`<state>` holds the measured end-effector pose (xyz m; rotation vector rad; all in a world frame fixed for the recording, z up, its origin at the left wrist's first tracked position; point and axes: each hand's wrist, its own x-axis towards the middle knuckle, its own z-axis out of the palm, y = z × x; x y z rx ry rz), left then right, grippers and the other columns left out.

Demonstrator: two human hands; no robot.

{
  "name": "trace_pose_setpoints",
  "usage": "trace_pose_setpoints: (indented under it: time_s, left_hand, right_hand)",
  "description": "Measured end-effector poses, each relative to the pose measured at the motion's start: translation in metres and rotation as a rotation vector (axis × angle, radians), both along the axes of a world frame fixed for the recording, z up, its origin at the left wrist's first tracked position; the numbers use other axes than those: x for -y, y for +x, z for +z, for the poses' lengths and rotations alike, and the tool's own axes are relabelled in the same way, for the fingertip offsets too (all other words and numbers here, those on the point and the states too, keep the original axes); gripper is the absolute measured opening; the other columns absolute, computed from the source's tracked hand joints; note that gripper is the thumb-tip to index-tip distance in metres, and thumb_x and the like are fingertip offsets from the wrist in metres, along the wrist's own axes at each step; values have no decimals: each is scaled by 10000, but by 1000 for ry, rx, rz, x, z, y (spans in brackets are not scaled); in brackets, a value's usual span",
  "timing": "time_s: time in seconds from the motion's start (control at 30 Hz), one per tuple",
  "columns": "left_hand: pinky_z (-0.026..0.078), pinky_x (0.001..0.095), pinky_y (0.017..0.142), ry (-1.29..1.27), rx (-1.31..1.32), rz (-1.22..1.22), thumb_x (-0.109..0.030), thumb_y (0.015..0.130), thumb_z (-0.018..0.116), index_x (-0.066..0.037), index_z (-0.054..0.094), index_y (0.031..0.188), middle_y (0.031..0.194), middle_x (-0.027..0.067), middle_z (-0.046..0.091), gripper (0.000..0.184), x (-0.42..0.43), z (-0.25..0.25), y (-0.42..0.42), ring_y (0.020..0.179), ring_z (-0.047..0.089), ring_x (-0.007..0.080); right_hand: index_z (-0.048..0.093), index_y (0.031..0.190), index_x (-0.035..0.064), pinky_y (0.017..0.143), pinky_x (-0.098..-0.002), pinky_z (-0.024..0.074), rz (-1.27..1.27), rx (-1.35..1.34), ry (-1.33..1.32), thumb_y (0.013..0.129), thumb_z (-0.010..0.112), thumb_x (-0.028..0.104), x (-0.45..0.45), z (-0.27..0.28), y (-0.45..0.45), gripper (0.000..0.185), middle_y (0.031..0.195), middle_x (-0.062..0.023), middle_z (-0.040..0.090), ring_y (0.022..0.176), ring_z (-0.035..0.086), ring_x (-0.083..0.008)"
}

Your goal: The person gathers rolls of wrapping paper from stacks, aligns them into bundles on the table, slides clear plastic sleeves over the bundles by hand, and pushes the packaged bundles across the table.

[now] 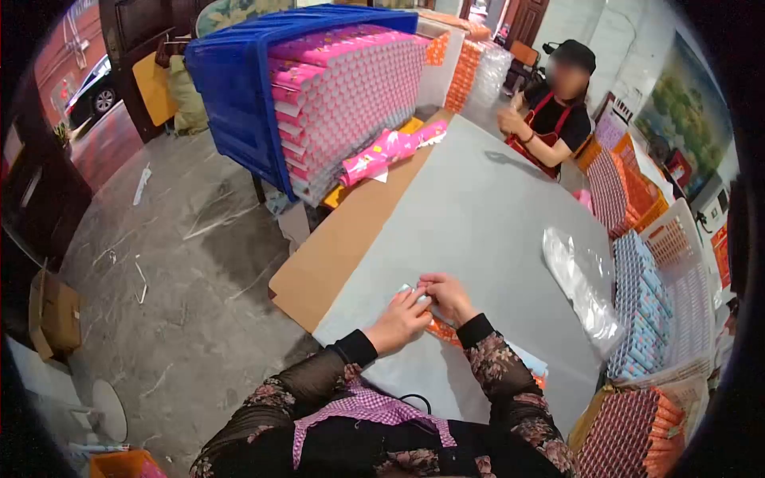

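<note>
Both my hands are together above the grey table [494,207], near its front edge. My left hand [400,320] has its fingers closed over a small light-blue item [406,288], only partly visible. Close against it on the right, my right hand [448,298] has its fingers bent together at the same spot; what they pinch is too small to make out. An orange patterned piece [443,331] shows beneath and between my hands. A light-blue and orange piece [532,366] lies by my right forearm.
A blue crate [239,103] of pink rolls stands at the back left, with loose pink rolls [382,155] beside it. Clear plastic bags [582,287] lie on the right. Blue rolls [641,311] and orange rolls [629,438] line the right side. A co-worker [558,119] is across the table.
</note>
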<state>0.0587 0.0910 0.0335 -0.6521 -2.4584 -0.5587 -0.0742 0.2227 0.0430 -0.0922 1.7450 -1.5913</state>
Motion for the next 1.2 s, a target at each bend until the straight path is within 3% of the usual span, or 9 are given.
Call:
trace_pose_setpoints:
  time_s: [0.37, 0.57, 0.67, 0.77, 0.8, 0.87, 0.93, 1.0, 1.2]
  left_hand:
    - [394, 564, 1005, -20, 2, -119, -149, 779, 580, -60, 551, 886, 1148, 147, 532, 142, 8, 12, -11, 1226, 460, 357]
    - [446, 456, 958, 34, -59, -191, -109, 742, 596, -39, 531, 833, 1103, 152, 546, 132, 10, 4, -20, 1103, 527, 343]
    - [460, 429, 879, 71, -35, -195, -105, 723, 612, -49, 541, 804, 1072, 134, 555, 121, 12, 5, -19, 1023, 537, 316]
    - [455, 432, 891, 96, 7, -197, -117, 745, 606, -46, 563, 812, 1087, 125, 554, 107, 10, -9, -21, 1033, 539, 311]
    - [455, 432, 891, 98, 4, -197, -117, 745, 606, -46, 563, 812, 1087, 125, 554, 107, 11, -7, -20, 1033, 539, 311]
    - [443, 435, 910, 94, 2, -158, -138, 770, 596, -44, 590, 840, 1109, 110, 550, 117, 11, 0, -16, 1057, 530, 313]
    - [442, 431, 913, 125, -2, -162, -147, 777, 591, -46, 600, 849, 1115, 103, 548, 124, 9, -9, -18, 1070, 525, 310]
    - [449, 413, 904, 158, -29, -187, -163, 790, 581, -50, 615, 851, 1107, 94, 551, 132, 10, -14, -21, 1099, 511, 299]
    - [473, 411, 852, 190, -74, -179, -133, 743, 598, -49, 589, 769, 978, 105, 547, 89, 10, -8, -21, 1009, 530, 293]
  right_hand:
    - [541, 1219, -39, 808, -319, 539, -36, 118, -54, 899, 510, -25, -3, 1, -6, 322, 1038, -108, 647, 948, 635, -208]
    - [564, 1207, -29, 786, -307, 544, 164, 43, 63, 894, 578, 35, -6, 5, -25, 320, 1009, -104, 664, 894, 653, -205]
    - [653, 1080, -40, 747, -312, 529, 273, -661, 218, 860, 668, 102, 24, 20, -93, 262, 903, -102, 691, 828, 653, -179]
    - [660, 1102, -44, 821, -291, 509, 279, -1156, 168, 884, 652, 113, 104, 161, -108, 268, 988, -83, 705, 937, 647, -147]
    - [659, 1102, -47, 813, -305, 513, 344, -1332, -56, 884, 660, 139, 138, 176, -147, 287, 1003, -110, 708, 945, 655, -158]
    - [661, 1114, -41, 787, -305, 528, 239, -1426, 58, 885, 679, 181, 192, 247, -137, 320, 990, -137, 718, 905, 671, -177]
    - [660, 1140, -33, 771, -306, 540, 280, -1568, -57, 886, 687, 202, 250, 276, -152, 346, 980, -142, 720, 869, 681, -185]
    - [694, 1050, -47, 813, -360, 533, 341, -1471, -37, 826, 729, 250, 286, 307, -128, 374, 976, -221, 709, 908, 695, -294]
    - [690, 1040, -28, 862, -445, 517, 111, -1725, 96, 738, 797, 268, 361, 283, -166, 436, 996, -241, 692, 972, 668, -368]
